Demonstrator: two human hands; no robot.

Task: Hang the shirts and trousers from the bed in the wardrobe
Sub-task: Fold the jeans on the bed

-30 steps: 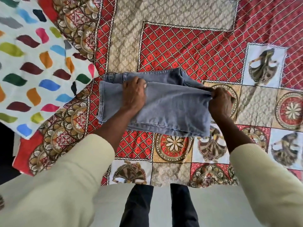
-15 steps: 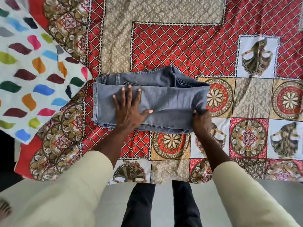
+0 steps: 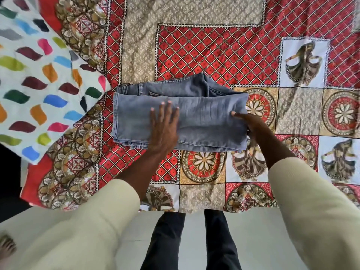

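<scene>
A pair of blue-grey jeans (image 3: 204, 114) lies folded into a flat wad on the red patterned bedspread (image 3: 214, 55), near the bed's front edge. My left hand (image 3: 163, 127) lies flat on top of the jeans with straight fingers. My right hand (image 3: 251, 123) holds the jeans' right end, thumb on top of the fold and the other fingers hidden under it.
A white cloth with coloured leaf shapes (image 3: 39, 84) covers the bed's left side, close to the jeans. The bed edge runs along the bottom, with pale floor (image 3: 194, 240) and my dark-trousered legs (image 3: 187, 240) below it.
The top fold of the jeans came down flat. My left hand went from gripping the fold to lying flat on it. My right hand shifted from the front corner to the right end.
</scene>
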